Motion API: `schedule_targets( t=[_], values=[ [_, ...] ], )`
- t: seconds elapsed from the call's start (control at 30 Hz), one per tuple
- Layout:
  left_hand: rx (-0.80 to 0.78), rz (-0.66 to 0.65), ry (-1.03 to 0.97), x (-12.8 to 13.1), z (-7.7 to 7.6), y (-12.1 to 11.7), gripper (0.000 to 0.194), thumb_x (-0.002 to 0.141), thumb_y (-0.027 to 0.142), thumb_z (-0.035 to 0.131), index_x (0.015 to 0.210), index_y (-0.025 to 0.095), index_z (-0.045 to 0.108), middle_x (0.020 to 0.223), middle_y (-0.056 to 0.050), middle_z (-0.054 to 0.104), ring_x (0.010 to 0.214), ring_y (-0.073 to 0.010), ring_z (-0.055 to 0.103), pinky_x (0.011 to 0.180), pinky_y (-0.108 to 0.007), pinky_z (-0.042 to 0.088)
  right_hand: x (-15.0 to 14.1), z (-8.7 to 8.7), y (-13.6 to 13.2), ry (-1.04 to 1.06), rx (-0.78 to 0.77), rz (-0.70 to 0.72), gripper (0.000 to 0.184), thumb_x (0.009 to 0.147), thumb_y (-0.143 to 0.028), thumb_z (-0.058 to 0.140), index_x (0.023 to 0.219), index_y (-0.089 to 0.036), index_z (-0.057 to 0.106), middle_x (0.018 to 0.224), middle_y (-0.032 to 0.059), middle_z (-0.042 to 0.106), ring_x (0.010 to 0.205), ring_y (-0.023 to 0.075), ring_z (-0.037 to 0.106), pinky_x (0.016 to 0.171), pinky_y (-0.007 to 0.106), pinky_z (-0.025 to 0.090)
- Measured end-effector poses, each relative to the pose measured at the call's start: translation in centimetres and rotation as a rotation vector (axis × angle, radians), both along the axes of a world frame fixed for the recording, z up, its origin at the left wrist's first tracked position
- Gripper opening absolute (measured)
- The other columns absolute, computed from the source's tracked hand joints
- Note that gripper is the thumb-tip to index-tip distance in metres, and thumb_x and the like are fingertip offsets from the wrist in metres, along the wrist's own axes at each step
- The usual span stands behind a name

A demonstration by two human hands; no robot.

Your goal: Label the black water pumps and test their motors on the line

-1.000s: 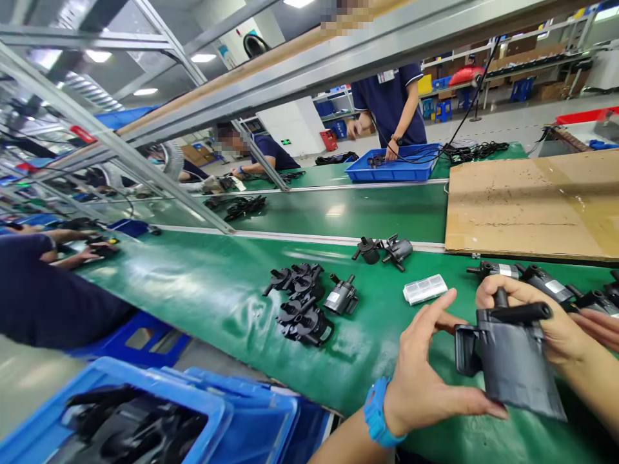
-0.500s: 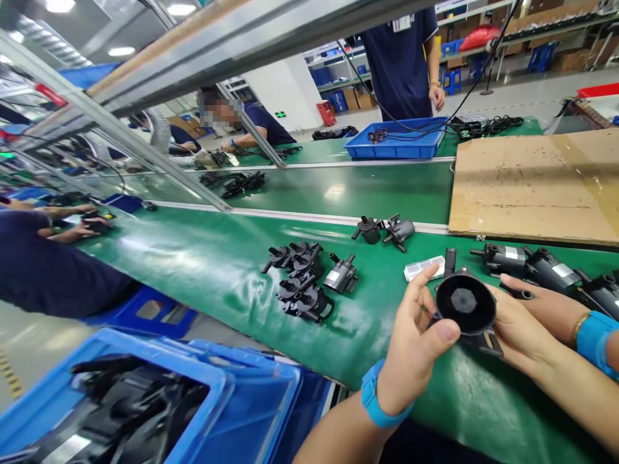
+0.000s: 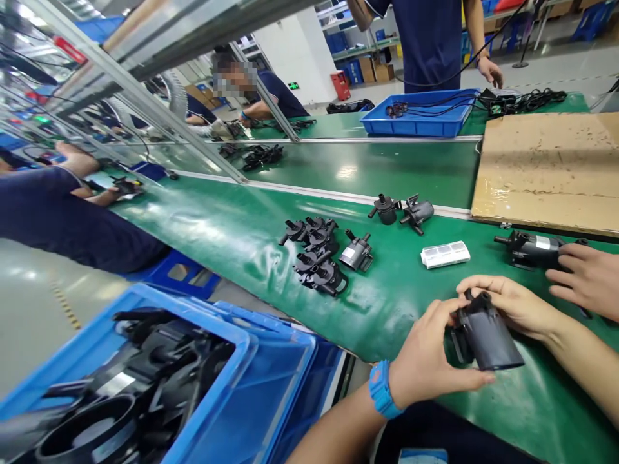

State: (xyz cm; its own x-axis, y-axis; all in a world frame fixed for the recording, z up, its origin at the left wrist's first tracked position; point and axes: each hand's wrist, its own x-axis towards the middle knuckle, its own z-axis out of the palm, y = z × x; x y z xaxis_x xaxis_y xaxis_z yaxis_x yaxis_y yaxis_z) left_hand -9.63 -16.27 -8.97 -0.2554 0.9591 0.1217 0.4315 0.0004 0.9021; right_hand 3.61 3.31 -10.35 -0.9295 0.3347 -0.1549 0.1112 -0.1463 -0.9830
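Both of my hands hold one black cylindrical pump [image 3: 493,338] over the green work surface, its body tilted down to the right and its ports toward the upper left. My left hand [image 3: 428,357], a blue band at its wrist, grips the left side with the thumb underneath and fingers at the top. My right hand [image 3: 517,303] is closed on the upper back, its fingertips partly hidden behind the pump. Beyond them lies a small white rectangular piece [image 3: 445,254]. To the left, a pump with a white label [image 3: 356,251] lies beside a cluster of black pumps [image 3: 316,254].
At the right, a co-worker's hand [image 3: 587,274] touches a labelled pump [image 3: 532,248]. Two pumps [image 3: 416,212] lie near the rail. Blue crates [image 3: 242,367] holding black parts stand at lower left. Cardboard [image 3: 546,171] and a blue tray [image 3: 418,119] lie farther back.
The pump in my hands has turned from its round open end facing me to its side showing, and sits lower. The co-worker's hand has moved onto the labelled pump at the right.
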Motion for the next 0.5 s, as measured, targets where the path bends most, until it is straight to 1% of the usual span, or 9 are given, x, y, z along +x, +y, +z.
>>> schedule_targets(
  t=[0.07, 0.1, 0.13, 0.17, 0.27, 0.3, 0.37, 0.43, 0.5],
  values=[
    [-0.063, -0.028, 0.122, -0.3, -1.8, -0.6, 0.089, 0.06, 0.04, 0.094, 0.136, 0.022, 0.051, 0.122, -0.009, 0.065, 0.107, -0.0297, 0.062, 0.1, -0.049, 0.05, -1.4, -0.6, -0.7, -0.04, 0.064, 0.164, 0.039, 0.092, -0.054, 0.069, 0.11, -0.02, 0.076, 0.098, 0.0079, 0.074, 0.087, 0.0234, 0.068, 0.079, 0.035, 0.053],
    [-0.087, -0.039, 0.166, -0.5, -2.4, -0.9, 0.087, 0.061, 0.04, 0.094, 0.134, 0.022, 0.051, 0.123, -0.01, 0.065, 0.111, -0.0312, 0.062, 0.103, -0.051, 0.048, -1.8, -0.8, -0.6, -0.05, 0.14, 0.186, 0.038, 0.093, -0.054, 0.069, 0.11, -0.021, 0.076, 0.101, 0.0072, 0.074, 0.09, 0.0235, 0.068, 0.082, 0.035, 0.052],
    [-0.103, -0.049, 0.194, -0.8, -2.8, -1.1, 0.085, 0.061, 0.041, 0.094, 0.132, 0.022, 0.051, 0.125, -0.01, 0.065, 0.116, -0.033, 0.061, 0.106, -0.053, 0.046, -2.1, -0.8, -0.3, -0.051, 0.244, 0.144, 0.036, 0.094, -0.053, 0.068, 0.109, -0.021, 0.076, 0.103, 0.0065, 0.074, 0.093, 0.0239, 0.067, 0.085, 0.036, 0.051],
    [-0.115, -0.066, 0.201, -1.1, -2.9, -1.4, 0.086, 0.059, 0.044, 0.095, 0.131, 0.022, 0.051, 0.127, -0.012, 0.064, 0.12, -0.0349, 0.06, 0.108, -0.054, 0.044, -2.3, -0.8, 0.1, -0.041, 0.366, 0.053, 0.034, 0.095, -0.053, 0.067, 0.108, -0.023, 0.075, 0.104, 0.0057, 0.074, 0.095, 0.0243, 0.067, 0.087, 0.037, 0.049],
    [-0.117, -0.108, 0.144, -2.9, -2.2, -1.3, 0.092, 0.057, 0.058, 0.094, 0.131, 0.023, 0.052, 0.129, -0.013, 0.06, 0.125, -0.0366, 0.056, 0.109, -0.054, 0.045, -3.8, -0.8, 1.9, 0.022, 0.729, -0.269, 0.028, 0.098, -0.049, 0.06, 0.105, -0.025, 0.073, 0.109, 0.0051, 0.073, 0.103, 0.026, 0.065, 0.096, 0.041, 0.047],
    [-0.094, -0.077, 0.12, -3.8, -1.8, -0.9, 0.088, 0.063, 0.062, 0.09, 0.132, 0.024, 0.052, 0.129, -0.013, 0.059, 0.124, -0.0349, 0.057, 0.107, -0.052, 0.047, -4.5, -0.8, 2.4, 0.035, 0.831, -0.324, 0.027, 0.099, -0.047, 0.058, 0.106, -0.026, 0.073, 0.11, 0.0055, 0.073, 0.106, 0.0268, 0.065, 0.098, 0.042, 0.047],
    [-0.02, 0.071, 0.111, -5.6, -1.1, 0.7, 0.069, 0.082, 0.06, 0.076, 0.135, 0.024, 0.049, 0.128, -0.012, 0.058, 0.122, -0.03, 0.058, 0.105, -0.048, 0.049, -6.2, -1.3, 3.3, 0.034, 0.961, -0.362, 0.027, 0.099, -0.044, 0.055, 0.11, -0.026, 0.071, 0.115, 0.0072, 0.072, 0.111, 0.0296, 0.062, 0.101, 0.047, 0.045],
    [0.057, 0.229, 0.166, -7.3, -1.1, 3.0, 0.053, 0.096, 0.049, 0.062, 0.139, 0.023, 0.045, 0.133, -0.013, 0.056, 0.127, -0.0276, 0.055, 0.109, -0.046, 0.047, -7.7, -2.0, 3.8, 0.008, 0.996, -0.36, 0.03, 0.097, -0.043, 0.055, 0.117, -0.025, 0.068, 0.122, 0.0096, 0.07, 0.117, 0.0326, 0.059, 0.104, 0.051, 0.043],
    [0.055, 0.273, 0.222, -8.9, -1.7, 5.5, 0.055, 0.098, 0.039, 0.062, 0.144, 0.02, 0.04, 0.142, -0.015, 0.052, 0.134, -0.0276, 0.052, 0.114, -0.047, 0.043, -8.5, -2.8, 4.0, -0.016, 0.997, -0.336, 0.035, 0.094, -0.043, 0.059, 0.121, -0.023, 0.067, 0.125, 0.0112, 0.068, 0.118, 0.0345, 0.058, 0.104, 0.053, 0.043]
  ],
)
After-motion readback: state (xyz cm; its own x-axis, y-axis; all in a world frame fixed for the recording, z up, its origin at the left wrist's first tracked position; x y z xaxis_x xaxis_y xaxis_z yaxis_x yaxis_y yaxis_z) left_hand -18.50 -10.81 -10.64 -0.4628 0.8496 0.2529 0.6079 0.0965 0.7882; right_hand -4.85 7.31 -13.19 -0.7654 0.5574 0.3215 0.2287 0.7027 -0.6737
